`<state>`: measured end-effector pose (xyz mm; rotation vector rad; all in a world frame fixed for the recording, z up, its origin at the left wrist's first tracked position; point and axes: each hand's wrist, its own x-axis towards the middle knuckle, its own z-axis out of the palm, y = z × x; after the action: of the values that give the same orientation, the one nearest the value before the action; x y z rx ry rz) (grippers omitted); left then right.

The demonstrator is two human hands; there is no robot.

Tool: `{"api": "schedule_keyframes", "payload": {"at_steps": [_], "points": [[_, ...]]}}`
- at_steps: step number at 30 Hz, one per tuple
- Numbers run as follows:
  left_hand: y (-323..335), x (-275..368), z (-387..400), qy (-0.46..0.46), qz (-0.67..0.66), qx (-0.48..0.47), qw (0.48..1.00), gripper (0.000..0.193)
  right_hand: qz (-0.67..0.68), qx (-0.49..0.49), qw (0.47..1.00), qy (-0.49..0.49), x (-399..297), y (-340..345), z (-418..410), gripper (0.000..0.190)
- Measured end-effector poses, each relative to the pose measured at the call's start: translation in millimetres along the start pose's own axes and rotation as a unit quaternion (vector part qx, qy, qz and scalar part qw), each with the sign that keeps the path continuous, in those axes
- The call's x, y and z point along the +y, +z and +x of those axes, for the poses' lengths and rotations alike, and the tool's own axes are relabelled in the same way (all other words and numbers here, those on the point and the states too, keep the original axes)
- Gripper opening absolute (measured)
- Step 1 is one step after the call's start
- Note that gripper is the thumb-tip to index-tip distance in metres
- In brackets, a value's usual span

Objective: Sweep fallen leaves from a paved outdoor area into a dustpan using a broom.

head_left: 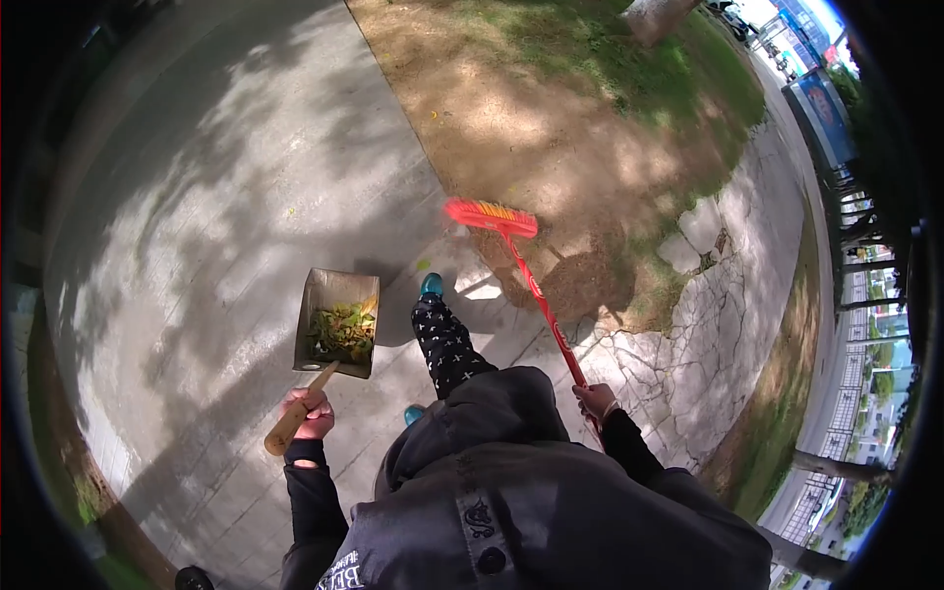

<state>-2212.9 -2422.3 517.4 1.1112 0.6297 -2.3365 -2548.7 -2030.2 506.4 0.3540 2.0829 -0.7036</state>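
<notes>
My left hand (310, 413) is closed around the wooden handle (294, 424) of a metal dustpan (301, 321). Green and yellow leaves (345, 330) lie in the pan, which hangs left of my teal shoe (431, 284). On the right, my right hand (596, 402) grips the red pole (547, 313) of a push broom. The broom's head (492, 217), red with orange and red bristles, is ahead of my feet, near where paving meets bare soil; it is slightly blurred, and whether it touches the ground I cannot tell.
Paving slabs (243, 221) spread ahead and left, with a small green leaf (422, 264) near my shoe. Bare soil and grass (560, 133) lie ahead right, with a tree trunk (655, 18) at the top. Cracked paving (708, 354) and more trunks are at the right.
</notes>
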Motion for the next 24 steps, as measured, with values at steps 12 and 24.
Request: {"api": "schedule_keyframes", "payload": {"at_steps": [12,24], "points": [[213.2,49.6,82.8,0.047,0.015,0.042,0.998,0.010,-0.036,0.037,0.999,0.001,-301.5,-88.7,378.0,0.038],[375.3,98.3,228.6,-0.030,0.116,0.043,0.992,0.010,-0.217,0.067,0.971,0.074,-206.2,63.0,144.7,0.040]]}}
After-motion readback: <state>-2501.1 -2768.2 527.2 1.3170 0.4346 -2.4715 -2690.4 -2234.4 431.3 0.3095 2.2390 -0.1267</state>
